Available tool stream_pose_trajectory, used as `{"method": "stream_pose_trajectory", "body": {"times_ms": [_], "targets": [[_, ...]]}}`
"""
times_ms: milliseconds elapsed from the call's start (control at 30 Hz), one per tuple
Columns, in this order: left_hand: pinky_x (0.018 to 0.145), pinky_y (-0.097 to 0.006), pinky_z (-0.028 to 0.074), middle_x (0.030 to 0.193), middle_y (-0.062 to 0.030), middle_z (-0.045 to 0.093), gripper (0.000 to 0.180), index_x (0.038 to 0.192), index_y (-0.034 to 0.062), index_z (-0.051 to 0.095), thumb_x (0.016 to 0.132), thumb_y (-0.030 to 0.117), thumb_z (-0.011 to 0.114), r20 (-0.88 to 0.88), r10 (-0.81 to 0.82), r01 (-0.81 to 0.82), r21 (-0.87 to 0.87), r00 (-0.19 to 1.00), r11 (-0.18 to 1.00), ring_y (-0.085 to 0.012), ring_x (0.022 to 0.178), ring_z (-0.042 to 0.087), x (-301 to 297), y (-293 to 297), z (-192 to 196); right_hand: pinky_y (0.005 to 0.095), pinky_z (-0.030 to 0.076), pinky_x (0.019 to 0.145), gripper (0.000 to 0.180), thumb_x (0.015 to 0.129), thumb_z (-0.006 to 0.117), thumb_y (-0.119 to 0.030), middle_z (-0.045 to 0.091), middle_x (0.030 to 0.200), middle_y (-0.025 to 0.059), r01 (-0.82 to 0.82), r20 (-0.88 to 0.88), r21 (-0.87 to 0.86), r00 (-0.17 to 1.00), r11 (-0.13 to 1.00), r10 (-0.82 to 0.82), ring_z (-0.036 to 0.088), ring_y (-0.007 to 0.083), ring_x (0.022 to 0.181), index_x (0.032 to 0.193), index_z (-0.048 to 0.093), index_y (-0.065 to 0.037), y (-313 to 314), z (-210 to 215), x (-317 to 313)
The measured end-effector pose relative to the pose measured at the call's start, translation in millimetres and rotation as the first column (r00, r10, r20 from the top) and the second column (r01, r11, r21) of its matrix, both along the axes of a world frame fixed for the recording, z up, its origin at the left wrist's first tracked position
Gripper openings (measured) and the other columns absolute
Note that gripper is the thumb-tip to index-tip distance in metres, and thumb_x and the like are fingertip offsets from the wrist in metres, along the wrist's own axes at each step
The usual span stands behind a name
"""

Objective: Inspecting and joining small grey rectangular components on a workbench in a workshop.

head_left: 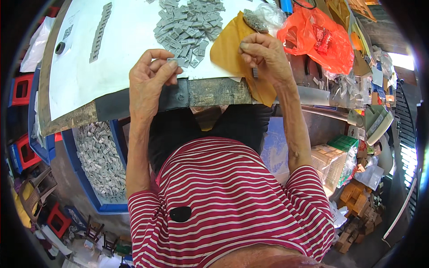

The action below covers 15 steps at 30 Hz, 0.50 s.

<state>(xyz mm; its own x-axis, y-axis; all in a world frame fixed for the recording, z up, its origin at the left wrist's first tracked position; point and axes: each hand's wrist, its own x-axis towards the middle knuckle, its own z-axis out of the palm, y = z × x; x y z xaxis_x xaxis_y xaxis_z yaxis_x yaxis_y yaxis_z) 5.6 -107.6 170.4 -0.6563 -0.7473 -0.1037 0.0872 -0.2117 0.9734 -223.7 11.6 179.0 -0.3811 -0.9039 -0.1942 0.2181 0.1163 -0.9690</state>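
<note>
My left hand (149, 82) is closed at the table's near edge, its thumb and fingers pinching a small flat grey piece (179, 60). A heap of similar grey pieces (190, 27) lies just beyond it on the white sheet (125, 53). To the right, my right hand (270, 58) is raised over a yellow-brown sheet (227, 47) with its thumb and forefinger pressed together. Whatever those fingertips hold, if anything, is too small to make out. Past that hand sits a small pile of tiny metallic parts (254, 21) on the sheet's far end.
A row of grey pieces (100, 33) and a black ring (60, 48) lie on the table's left. Red plastic bags (317, 40) crowd the right side. Below left stands a blue bin (111, 207) full of grey pieces; a cream crate (328, 163) is at lower right.
</note>
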Motion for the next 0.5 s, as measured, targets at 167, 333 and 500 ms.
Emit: {"method": "stream_pose_trajectory", "body": {"times_ms": [167, 333, 500], "targets": [[0.055, -0.017, 0.040, 0.074, -0.0091, 0.062, 0.017, 0.097, -0.0012, 0.054, 0.081, 0.005, 0.055, -0.047, -0.032, 0.032, 0.010, 0.998, 0.999, -0.0063, 0.058, 0.052, -12.2, 6.0, -0.3, 0.0154, 0.036, 0.045, 0.010, 0.078, 0.058, -0.007, 0.058, 0.070, 0.0049, -0.041, 0.212, 0.006, 0.977, 0.999, 0.039, 0.048, 0.0053, 0.051, 0.083, 0.057, 0.002, -6.4, 4.1, 25.4], [0.057, -0.017, 0.042, 0.074, -0.0100, 0.063, 0.019, 0.100, -0.0024, 0.055, 0.082, 0.005, 0.053, -0.098, -0.079, 0.082, 0.029, 0.992, 0.996, -0.0068, 0.061, 0.055, -21.3, 9.5, -3.0, 0.0153, 0.035, 0.044, 0.010, 0.078, 0.058, -0.008, 0.056, 0.066, 0.0039, -0.084, 0.253, 0.033, 0.965, 0.996, 0.073, 0.048, 0.0051, 0.050, 0.081, 0.056, 0.002, -10.3, 3.9, 33.6], [0.056, -0.017, 0.042, 0.074, -0.0084, 0.062, 0.018, 0.098, -0.0031, 0.055, 0.082, 0.004, 0.053, -0.119, -0.047, 0.051, 0.031, 0.992, 0.998, -0.0071, 0.062, 0.056, -28.6, 14.7, -5.6, 0.0159, 0.038, 0.044, 0.011, 0.078, 0.059, -0.008, 0.056, 0.064, 0.0031, -0.100, 0.258, 0.059, 0.963, 0.993, 0.081, 0.051, 0.0054, 0.050, 0.081, 0.056, 0.002, -11.7, 5.6, 46.3]]}}
